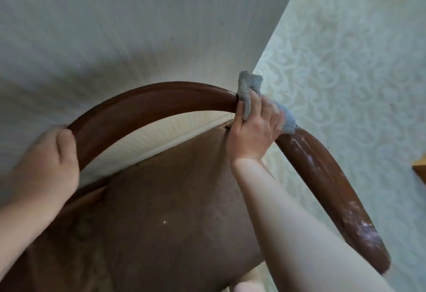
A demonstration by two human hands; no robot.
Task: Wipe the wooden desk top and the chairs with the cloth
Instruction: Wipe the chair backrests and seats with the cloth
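Right hand (253, 128) curled round the blue-grey cloth (249, 91), pressing it on the chair (143, 104) back's curved wooden rail by the wall corner, left hand (53, 155) gripping the rail's other end

The cloth (250, 88) under the right hand (253, 128) is grey-blue. The rail (143, 104) running left from it is glossy red-brown, with whitish smears right of the hand. Below, the seat (175, 199) is dull brown. The wall (345, 61) beyond is pale green with swirls.
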